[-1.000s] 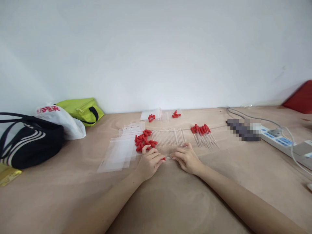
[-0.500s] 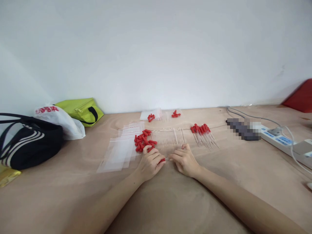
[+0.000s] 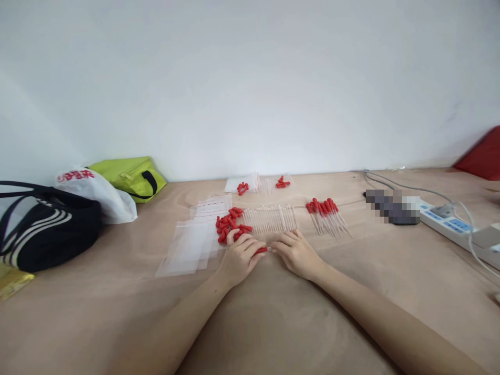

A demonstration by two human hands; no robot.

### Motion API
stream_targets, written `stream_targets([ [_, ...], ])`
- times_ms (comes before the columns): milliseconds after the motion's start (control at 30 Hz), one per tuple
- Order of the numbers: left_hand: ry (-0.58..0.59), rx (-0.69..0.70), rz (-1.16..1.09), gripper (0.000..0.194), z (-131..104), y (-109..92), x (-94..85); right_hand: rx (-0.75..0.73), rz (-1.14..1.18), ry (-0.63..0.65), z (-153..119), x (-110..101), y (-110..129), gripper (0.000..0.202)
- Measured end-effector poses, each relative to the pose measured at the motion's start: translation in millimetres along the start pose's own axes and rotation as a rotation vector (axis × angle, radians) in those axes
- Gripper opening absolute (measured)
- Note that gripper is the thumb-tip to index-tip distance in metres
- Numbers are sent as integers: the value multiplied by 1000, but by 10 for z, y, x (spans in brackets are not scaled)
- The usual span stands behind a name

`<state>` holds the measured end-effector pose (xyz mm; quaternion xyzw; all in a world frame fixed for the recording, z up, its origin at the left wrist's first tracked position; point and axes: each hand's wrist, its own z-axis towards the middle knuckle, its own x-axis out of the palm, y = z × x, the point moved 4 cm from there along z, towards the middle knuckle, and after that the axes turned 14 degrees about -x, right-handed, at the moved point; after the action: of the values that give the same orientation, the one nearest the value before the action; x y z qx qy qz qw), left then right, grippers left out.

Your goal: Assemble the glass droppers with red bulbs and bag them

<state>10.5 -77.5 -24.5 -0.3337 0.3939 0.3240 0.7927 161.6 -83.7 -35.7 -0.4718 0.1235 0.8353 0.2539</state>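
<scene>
My left hand (image 3: pixel 241 259) pinches a red rubber bulb (image 3: pixel 261 250) that points right. Facing it, my right hand (image 3: pixel 299 256) is closed on a glass dropper tube (image 3: pixel 269 249), of which only a short clear piece shows at the bulb's mouth. How far the tube sits inside the bulb I cannot tell. Just beyond my left hand lies a heap of loose red bulbs (image 3: pixel 226 224). A row of bare glass tubes (image 3: pixel 269 219) is spread behind both hands. To the right rest several droppers (image 3: pixel 324 211) with red bulbs on their tubes.
Clear zip bags (image 3: pixel 187 245) overlap on the left. More red bulbs (image 3: pixel 282 182) and bags lie near the wall. A black bag (image 3: pixel 58 229), a white plastic bag (image 3: pixel 105 195) and a green bag (image 3: pixel 125 174) stand far left. A power strip (image 3: pixel 449 221) with cables is on the right.
The bulb and tube between my hands have shifted slightly away from me, and the gap between the hands looks a little smaller. My right fingers are drawn closer together.
</scene>
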Motion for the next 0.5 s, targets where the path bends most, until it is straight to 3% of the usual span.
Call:
stream_targets([
  [100, -64, -35, 7, 21, -6, 86, -47, 132, -146, -20, -72, -103, -184, 19],
  [167, -68, -52, 14, 24, -9, 141, -56, 303, -195, -55, -167, -193, -406, 21],
  [367, 25, -93, 73, 27, -4, 221, 19, 945, -224, -85, -637, -360, -1120, 27],
  [500, 71, -138, 100, 29, -12, 261, 77, 1148, -275, -10, -842, -346, -1282, 28],
])
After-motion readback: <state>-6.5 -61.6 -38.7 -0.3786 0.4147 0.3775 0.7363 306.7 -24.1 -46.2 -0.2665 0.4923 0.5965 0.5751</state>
